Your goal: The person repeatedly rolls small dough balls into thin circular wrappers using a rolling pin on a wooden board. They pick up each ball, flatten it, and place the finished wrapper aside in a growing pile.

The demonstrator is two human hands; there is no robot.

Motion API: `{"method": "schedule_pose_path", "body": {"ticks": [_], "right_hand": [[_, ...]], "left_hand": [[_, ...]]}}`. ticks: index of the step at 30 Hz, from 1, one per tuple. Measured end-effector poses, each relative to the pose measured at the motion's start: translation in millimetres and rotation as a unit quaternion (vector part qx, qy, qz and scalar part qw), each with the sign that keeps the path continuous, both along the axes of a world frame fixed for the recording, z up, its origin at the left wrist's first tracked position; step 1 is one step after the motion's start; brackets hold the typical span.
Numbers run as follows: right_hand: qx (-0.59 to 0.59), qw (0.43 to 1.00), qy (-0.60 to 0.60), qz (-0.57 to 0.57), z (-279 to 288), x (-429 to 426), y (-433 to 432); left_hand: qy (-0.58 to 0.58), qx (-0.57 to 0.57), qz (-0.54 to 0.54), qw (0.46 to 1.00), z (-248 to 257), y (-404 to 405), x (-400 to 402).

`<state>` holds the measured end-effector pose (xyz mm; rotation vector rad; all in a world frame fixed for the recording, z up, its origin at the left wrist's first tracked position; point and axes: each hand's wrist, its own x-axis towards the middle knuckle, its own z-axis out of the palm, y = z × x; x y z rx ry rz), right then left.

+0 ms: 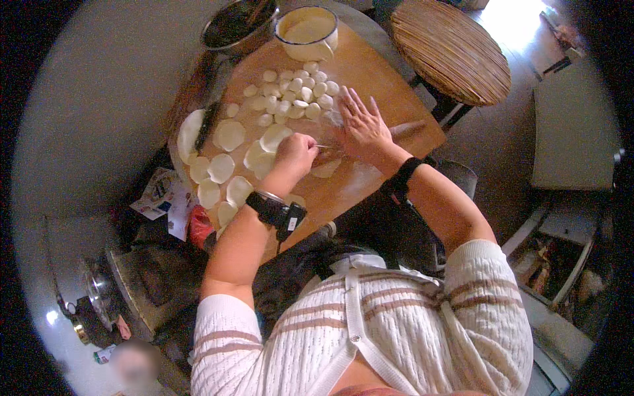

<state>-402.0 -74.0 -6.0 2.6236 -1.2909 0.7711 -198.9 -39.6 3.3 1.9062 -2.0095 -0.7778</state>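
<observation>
My left hand (296, 154) pinches the edge of a thin dough round (324, 146) between thumb and fingers. Much of that round is hidden by my hands. Flat and palm down, my right hand (365, 124) has its fingers stretched forward. A wooden stick, apparently a rolling pin (410, 128), runs out from beneath its palm to the right. Beyond both hands lies a heap of small white dough pieces (295, 96). Rolled dough wrappers (230, 136) spread to the left, some overlapping near my left hand. All rest on a floured wooden board (391, 89).
A cream enamel pot (307, 49) with a dark rim stands at the board's far end. Left of it is a metal basin (237, 29) with dark contents. A round woven stalk tray (450, 49) sits beyond the board on the right. Papers (161, 195) lie at left.
</observation>
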Motion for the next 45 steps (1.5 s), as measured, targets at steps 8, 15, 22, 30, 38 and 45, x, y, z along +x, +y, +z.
{"method": "schedule_pose_path", "body": {"ticks": [8, 15, 22, 30, 38, 45], "right_hand": [[0.156, 0.986, 0.031, 0.058, -5, -46, 83], [0.136, 0.989, -0.009, 0.061, -10, -64, 85], [0.053, 0.994, -0.098, -0.019, -6, -68, 41], [0.121, 0.992, -0.038, -0.021, -16, -77, 42], [0.151, 0.984, 0.061, -0.068, 4, -45, 2], [0.036, 0.997, 0.058, -0.03, 7, -45, 12]], "left_hand": [[0.029, -0.084, 0.15, 0.985, 8, 21, 52], [-0.142, -0.26, 0.11, 0.949, 0, -43, 92], [0.062, -0.1, 0.113, 0.987, -2, -53, 62], [0.202, -0.101, 0.1, 0.969, -17, -44, -33], [0.081, 0.059, -0.079, 0.992, 3, -36, -77], [0.073, 0.043, -0.065, 0.994, -3, -53, -58]]}}
